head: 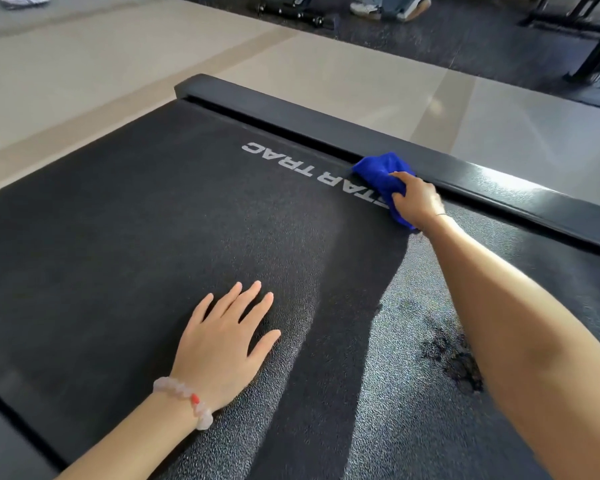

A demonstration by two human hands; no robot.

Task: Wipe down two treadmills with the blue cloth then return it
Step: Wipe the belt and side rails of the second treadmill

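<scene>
Grips a bunched blue cloth (378,169) in the right hand (417,199), at the far edge of the treadmill belt (153,220), up against the black side rail (326,129). Curls the fingers (400,175) over the near part of the cloth and clamps it down on the belt. Leaves most of the cloth bulging out ahead of the fingertips, along the rail, and a small blue corner poking out under the heel of the hand by the wrist. Covers the last letters of the white lettering (291,161) with cloth and hand.

Lays the left hand (222,344) flat on the belt, nearer the camera and well apart from the cloth, with the fingers straight, slightly spread and holding nothing. Wears a pale bead bracelet (184,398) with one red bead on the left wrist.

Stretches the right forearm over the near right part of the belt, beside a dark, wet-looking patch (454,358).

Faces a pale tiled floor (84,64) beyond the rail, then dark speckled matting farther off, with shoes (388,6) and black frame legs at the top edge.
</scene>
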